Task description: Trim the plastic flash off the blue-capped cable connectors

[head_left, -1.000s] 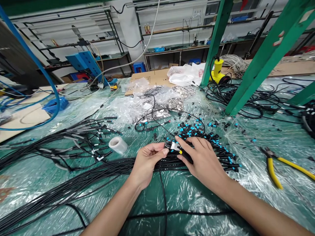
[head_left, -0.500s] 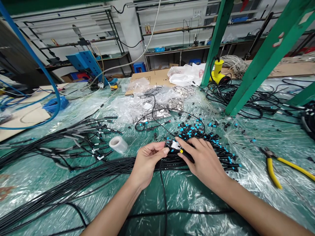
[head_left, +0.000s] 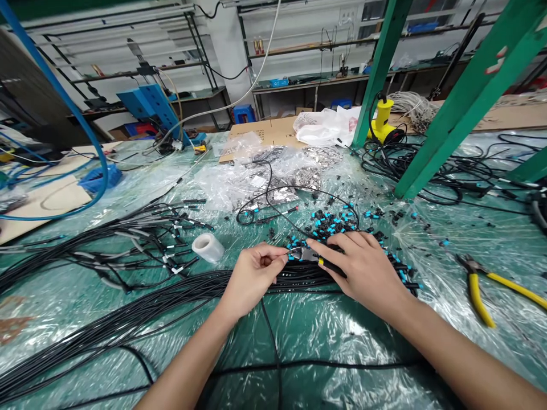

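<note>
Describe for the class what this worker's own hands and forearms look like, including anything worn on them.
The left hand and right hand are bare, with no gloves, and no rings or bracelets show. The left forearm and right forearm are bare too: no sleeve or watch is in view.

I'm seeing both of the person's hands bare from here: the left hand (head_left: 252,279) and right hand (head_left: 367,273) are showing slim, long fingers, while the left forearm (head_left: 183,364) and right forearm (head_left: 461,353) are running uncovered past the near edge of my view.
</note>
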The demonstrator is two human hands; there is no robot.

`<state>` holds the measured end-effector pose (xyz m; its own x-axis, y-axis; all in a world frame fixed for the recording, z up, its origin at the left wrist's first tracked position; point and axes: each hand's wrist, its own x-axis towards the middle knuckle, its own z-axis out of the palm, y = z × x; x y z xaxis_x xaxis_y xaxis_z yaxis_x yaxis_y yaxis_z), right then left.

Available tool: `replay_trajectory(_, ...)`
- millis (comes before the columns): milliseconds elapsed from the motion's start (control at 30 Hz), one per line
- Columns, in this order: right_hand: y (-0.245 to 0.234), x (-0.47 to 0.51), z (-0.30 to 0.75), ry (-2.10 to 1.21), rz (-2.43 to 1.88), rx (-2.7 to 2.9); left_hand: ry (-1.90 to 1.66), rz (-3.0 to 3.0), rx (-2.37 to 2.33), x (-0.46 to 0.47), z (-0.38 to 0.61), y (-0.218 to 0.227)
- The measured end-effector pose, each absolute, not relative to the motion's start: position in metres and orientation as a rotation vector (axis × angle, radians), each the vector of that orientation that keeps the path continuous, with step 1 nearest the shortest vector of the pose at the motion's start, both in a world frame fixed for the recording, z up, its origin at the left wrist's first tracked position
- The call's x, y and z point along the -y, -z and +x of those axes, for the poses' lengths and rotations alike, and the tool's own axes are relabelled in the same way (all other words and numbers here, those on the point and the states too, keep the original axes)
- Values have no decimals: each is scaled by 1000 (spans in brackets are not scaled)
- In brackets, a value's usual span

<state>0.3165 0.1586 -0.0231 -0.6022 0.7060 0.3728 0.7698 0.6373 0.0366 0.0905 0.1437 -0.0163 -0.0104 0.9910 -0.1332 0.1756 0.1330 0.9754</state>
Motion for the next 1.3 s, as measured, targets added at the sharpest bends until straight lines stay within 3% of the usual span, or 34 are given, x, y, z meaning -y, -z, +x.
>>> replay_trajectory(467, 27, -158, 313, 257, -1160, 2653, -882, 1292, -1412, -143, 85, 15)
replay_trajectory(767, 30, -158, 317, 10, -1153, 2652, -872, 1330, -1367, -145, 83, 19)
replay_trajectory(1033, 27, -157, 318, 112, -1132, 2681, -836, 1360, -1322, -144, 82, 22)
replay_trajectory(1300, 21, -153, 319, -181, -1175, 2708, -783, 1486, -1348, -144, 79, 19)
